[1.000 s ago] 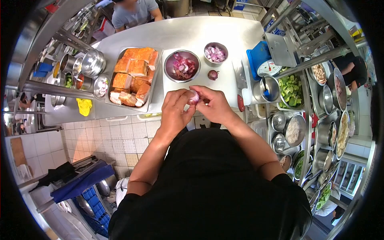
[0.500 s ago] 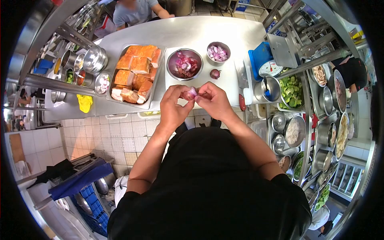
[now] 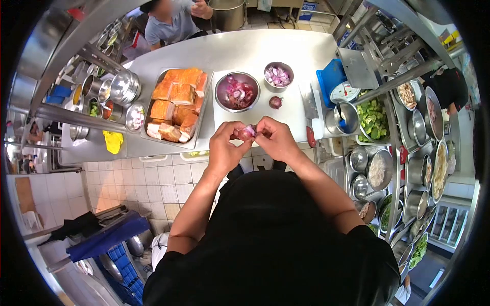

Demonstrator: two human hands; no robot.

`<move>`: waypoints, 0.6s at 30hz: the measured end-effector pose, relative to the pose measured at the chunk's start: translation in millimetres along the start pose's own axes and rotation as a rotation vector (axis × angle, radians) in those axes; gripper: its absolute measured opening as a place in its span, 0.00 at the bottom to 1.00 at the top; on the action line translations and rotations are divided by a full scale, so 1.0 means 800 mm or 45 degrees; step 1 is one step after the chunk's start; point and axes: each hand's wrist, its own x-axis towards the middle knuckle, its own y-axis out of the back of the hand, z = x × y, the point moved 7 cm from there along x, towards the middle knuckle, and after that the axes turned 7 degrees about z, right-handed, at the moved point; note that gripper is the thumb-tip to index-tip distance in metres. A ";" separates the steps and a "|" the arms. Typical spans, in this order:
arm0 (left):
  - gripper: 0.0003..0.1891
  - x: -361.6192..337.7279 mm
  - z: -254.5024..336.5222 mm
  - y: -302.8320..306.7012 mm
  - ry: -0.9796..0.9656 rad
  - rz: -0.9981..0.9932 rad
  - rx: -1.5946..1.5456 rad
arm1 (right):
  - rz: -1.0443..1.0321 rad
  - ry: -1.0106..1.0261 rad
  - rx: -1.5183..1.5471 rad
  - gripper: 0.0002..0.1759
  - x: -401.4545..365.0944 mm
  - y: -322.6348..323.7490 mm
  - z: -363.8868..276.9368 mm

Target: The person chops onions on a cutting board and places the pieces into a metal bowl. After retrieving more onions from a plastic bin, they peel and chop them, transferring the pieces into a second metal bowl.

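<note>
Between my two hands, over the near edge of the white cutting board [image 3: 286, 109], is a partly peeled red onion [image 3: 247, 133]. My left hand [image 3: 227, 147] is closed around its left side. The fingertips of my right hand [image 3: 277, 138] pinch at its right side, seemingly on the skin; the exact grip is too small to make out. Just beyond, a steel bowl [image 3: 219, 104] contains purple onion pieces and skins. A smaller steel bowl [image 3: 266, 82] holds cut onion. One whole red onion [image 3: 275, 102] lies on the board.
A tray [image 3: 201, 120] of orange-skinned meat blocks stands left. Right of the board lie a cleaver with a red handle [image 3: 311, 136], a blue scale [image 3: 332, 76] and a bowl with a blue-handled tool [image 3: 341, 118]. A yellow cloth [image 3: 113, 142] hangs left. Another person [image 3: 176, 23] is across the table.
The view has shifted, so the table sits slightly lower. My hands stay on the onion, my right fingers moving at its side. The person across the table has raised a hand.
</note>
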 end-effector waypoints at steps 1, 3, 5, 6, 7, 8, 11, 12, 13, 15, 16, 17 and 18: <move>0.18 0.000 0.002 0.000 -0.012 -0.004 0.021 | 0.010 0.003 0.001 0.10 -0.002 0.003 -0.004; 0.18 0.000 0.002 -0.001 -0.016 -0.026 0.037 | -0.026 -0.054 -0.057 0.10 -0.006 0.004 -0.016; 0.18 -0.001 0.001 -0.003 -0.023 -0.050 0.051 | -0.036 -0.064 -0.024 0.10 -0.008 0.004 -0.010; 0.18 -0.001 0.001 -0.004 -0.030 -0.043 0.030 | -0.051 -0.073 0.004 0.09 -0.009 0.005 -0.008; 0.18 0.000 0.000 -0.005 -0.038 -0.036 0.009 | -0.040 -0.067 0.001 0.09 -0.009 0.008 -0.009; 0.18 -0.001 0.000 -0.006 -0.049 -0.044 0.005 | -0.050 -0.064 -0.041 0.08 -0.011 0.008 -0.010; 0.18 0.000 0.001 -0.009 -0.098 -0.077 0.093 | 0.036 0.143 -0.151 0.07 -0.014 0.009 -0.016; 0.18 0.001 0.002 -0.009 -0.122 -0.078 0.093 | 0.123 0.339 -0.227 0.07 -0.016 0.011 -0.022; 0.19 0.001 0.003 -0.014 -0.158 -0.098 0.073 | 0.129 0.389 -0.229 0.07 -0.017 0.007 -0.018; 0.19 -0.001 -0.003 -0.023 -0.158 -0.139 0.065 | 0.174 0.427 -0.258 0.09 -0.018 0.010 -0.019; 0.19 -0.002 -0.008 -0.027 -0.131 -0.156 0.074 | 0.197 0.410 -0.263 0.11 -0.021 0.013 -0.019; 0.19 -0.002 -0.009 -0.030 -0.103 -0.182 0.069 | 0.212 0.371 -0.265 0.12 -0.021 0.017 -0.021; 0.19 -0.002 -0.011 -0.032 -0.104 -0.177 0.032 | 0.210 0.334 -0.255 0.14 -0.020 0.020 -0.024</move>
